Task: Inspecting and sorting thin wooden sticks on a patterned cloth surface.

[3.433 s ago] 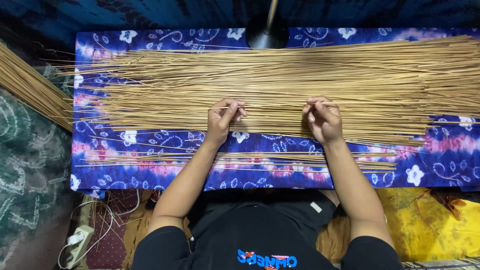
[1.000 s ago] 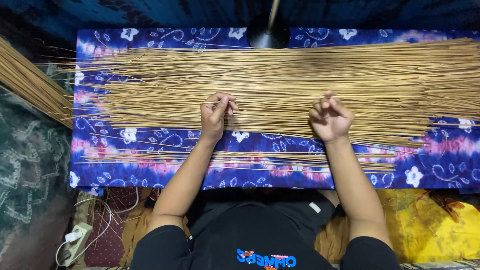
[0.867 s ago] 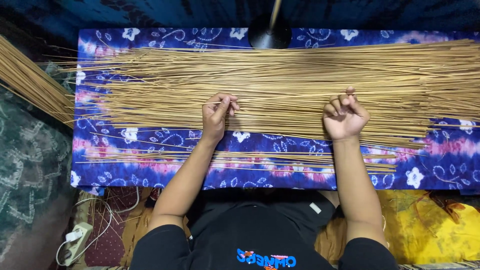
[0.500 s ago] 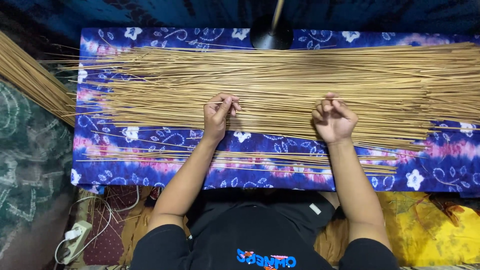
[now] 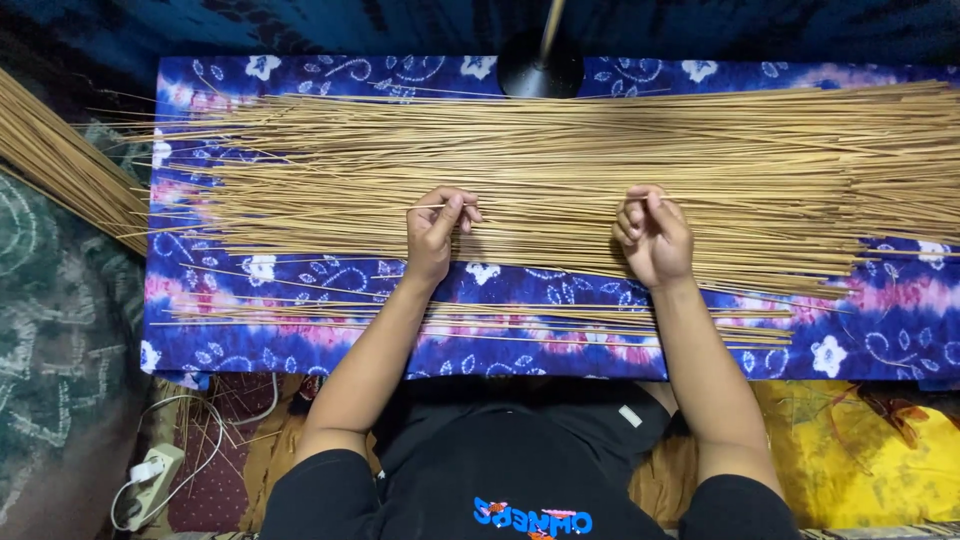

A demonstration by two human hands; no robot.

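A wide layer of long thin tan sticks lies across a blue and pink flowered cloth on a low table. My left hand pinches one stick between thumb and fingers at the near edge of the layer. My right hand is curled over the same edge, its fingers closed on a stick. A thinner row of sticks lies apart, closer to me, just under my wrists.
A black round lamp base with a pole stands at the table's far edge. Another bundle of sticks slants off at the left. A white power strip with cables lies on the floor. Yellow cloth is at the right.
My right hand swung out to the right with fingers spread, then came back left and closed on the sticks. My left hand stayed in place, pinching.
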